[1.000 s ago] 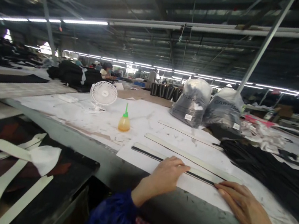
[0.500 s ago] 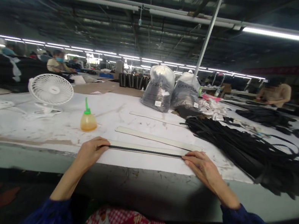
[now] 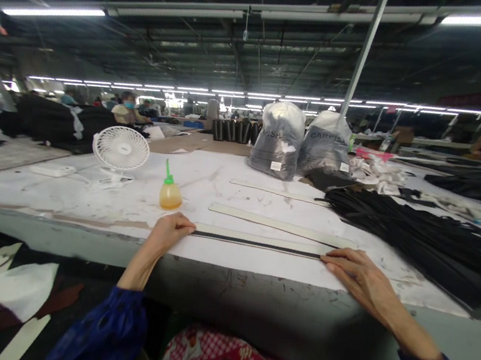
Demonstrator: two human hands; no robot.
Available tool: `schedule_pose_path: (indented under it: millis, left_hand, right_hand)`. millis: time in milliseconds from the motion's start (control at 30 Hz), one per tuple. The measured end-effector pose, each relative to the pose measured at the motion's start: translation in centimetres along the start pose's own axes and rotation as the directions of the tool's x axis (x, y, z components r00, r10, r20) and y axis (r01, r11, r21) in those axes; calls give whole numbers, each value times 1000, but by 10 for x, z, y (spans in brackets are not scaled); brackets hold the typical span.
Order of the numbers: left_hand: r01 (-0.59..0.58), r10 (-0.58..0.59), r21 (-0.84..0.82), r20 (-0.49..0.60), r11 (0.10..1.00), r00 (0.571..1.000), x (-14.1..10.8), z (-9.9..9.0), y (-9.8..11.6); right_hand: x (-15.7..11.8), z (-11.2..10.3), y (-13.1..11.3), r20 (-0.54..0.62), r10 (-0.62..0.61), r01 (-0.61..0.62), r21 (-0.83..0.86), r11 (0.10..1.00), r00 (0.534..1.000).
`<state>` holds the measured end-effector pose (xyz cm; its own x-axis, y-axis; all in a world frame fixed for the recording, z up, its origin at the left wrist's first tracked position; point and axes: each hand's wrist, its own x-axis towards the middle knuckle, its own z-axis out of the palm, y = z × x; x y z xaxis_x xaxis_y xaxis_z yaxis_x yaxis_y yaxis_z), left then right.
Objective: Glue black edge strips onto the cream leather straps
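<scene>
A narrow black strip [image 3: 257,244] stretches straight between my hands, lying along a pale strip [image 3: 253,237] near the table's front edge. My left hand [image 3: 169,232] pinches its left end between thumb and fingers. At the other end, my right hand [image 3: 356,275] is closed on it the same way. Just beyond lies a second pale strip [image 3: 270,222], slightly angled, its right end partly behind my right hand. A thinner pale strip [image 3: 273,192] lies farther back. Left of these stands a squeeze bottle [image 3: 171,196] with a green nozzle and amber liquid.
A white fan [image 3: 121,149] stands at the left. Two filled plastic bags [image 3: 278,140] sit at the back, one beside the other. A heap of black strips [image 3: 402,239] covers the right side. White scraps [image 3: 23,290] lie below the table at left. Other people work farther off.
The whole view has shifted and tilted, so the table's things appear farther right. Both hands still grip the black strip's ends, with little visible movement relative to the table.
</scene>
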<state>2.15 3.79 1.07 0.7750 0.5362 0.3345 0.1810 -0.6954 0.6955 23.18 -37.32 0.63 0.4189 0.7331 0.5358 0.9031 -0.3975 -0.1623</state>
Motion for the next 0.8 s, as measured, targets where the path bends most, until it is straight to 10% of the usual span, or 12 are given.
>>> schedule_pose_path:
  millis: [300, 433, 600, 800]
  left_hand:
    - [-43, 41, 53, 35, 998, 999, -3, -5, -4]
    - [83, -82, 61, -15, 995, 996, 7, -9, -24]
    - [-87, 63, 181, 135, 980, 989, 27, -4, -25]
    - [-212, 160, 246, 218, 946, 963, 35, -3, -35]
  right_hand:
    - [1, -18, -7, 21, 198, -195, 320, 927, 980]
    - [8, -43, 6, -115, 492, -342, 585, 735, 863]
    - [37, -35, 2, 134, 162, -197, 320, 927, 978]
    - [65, -1, -15, 374, 78, -89, 11, 996, 924]
